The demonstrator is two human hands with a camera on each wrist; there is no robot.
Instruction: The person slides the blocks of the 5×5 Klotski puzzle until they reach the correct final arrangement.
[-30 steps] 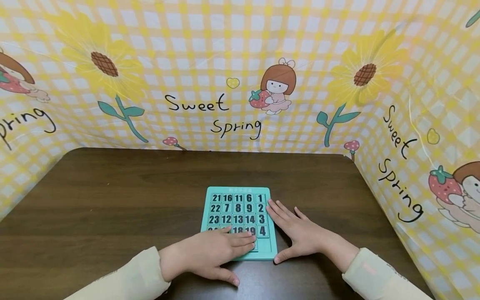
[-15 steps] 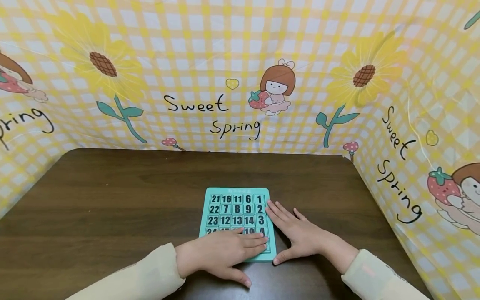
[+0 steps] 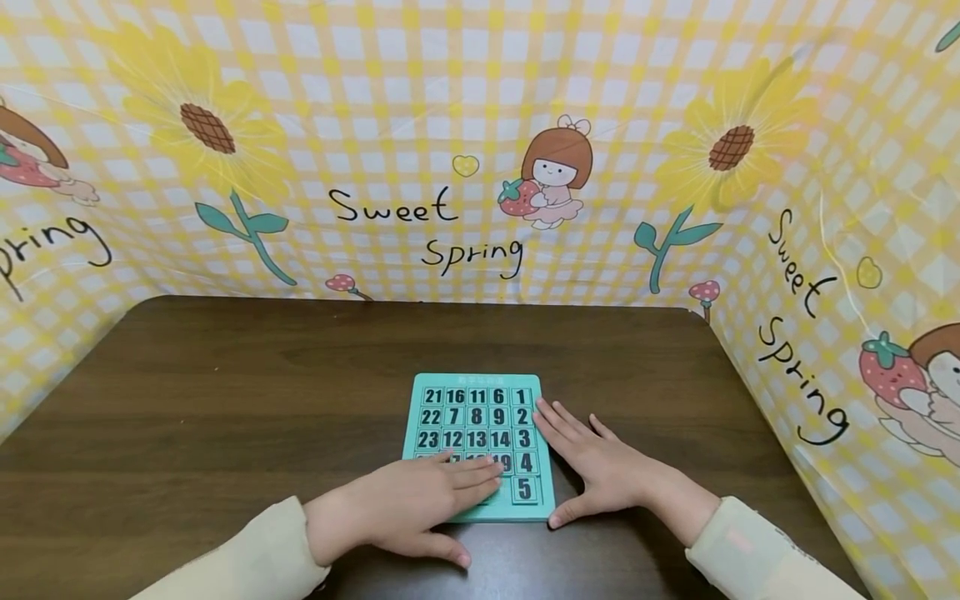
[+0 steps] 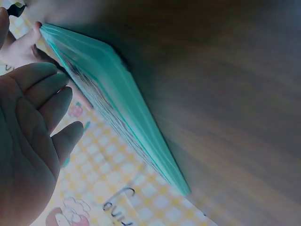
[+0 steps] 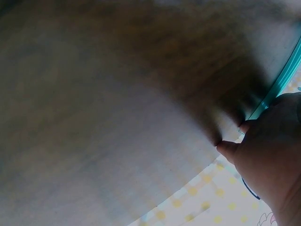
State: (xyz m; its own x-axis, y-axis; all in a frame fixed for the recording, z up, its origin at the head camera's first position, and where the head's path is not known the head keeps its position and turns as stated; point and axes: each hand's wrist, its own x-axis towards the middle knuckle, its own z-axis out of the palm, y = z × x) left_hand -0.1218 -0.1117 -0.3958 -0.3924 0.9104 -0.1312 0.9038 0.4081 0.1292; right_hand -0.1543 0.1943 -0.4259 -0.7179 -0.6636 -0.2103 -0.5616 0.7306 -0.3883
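A teal number slide puzzle (image 3: pixel 476 417) lies flat on the table, its black-numbered tiles in rows. Over its lower left part is my left hand (image 3: pixel 408 504), palm down with straight fingers, hiding most of the bottom two rows. Tile 5 (image 3: pixel 525 490) shows in the bottom right corner, just right of those fingertips. My right hand (image 3: pixel 592 467) lies along the board's right edge, fingers extended against the side and thumb at the lower corner. In the left wrist view the left palm (image 4: pixel 28 127) faces the teal frame (image 4: pixel 141 108); contact cannot be made out.
The dark brown wooden table (image 3: pixel 262 375) extends around the puzzle on all sides. Behind it and to the right hangs a yellow checked cloth (image 3: pixel 405 125) printed with flowers and cartoon figures.
My left hand slid right across the bottom row, then drew back left. Tile 5 now sits in the bottom right corner, where a bare slot showed before. The right hand stayed put.
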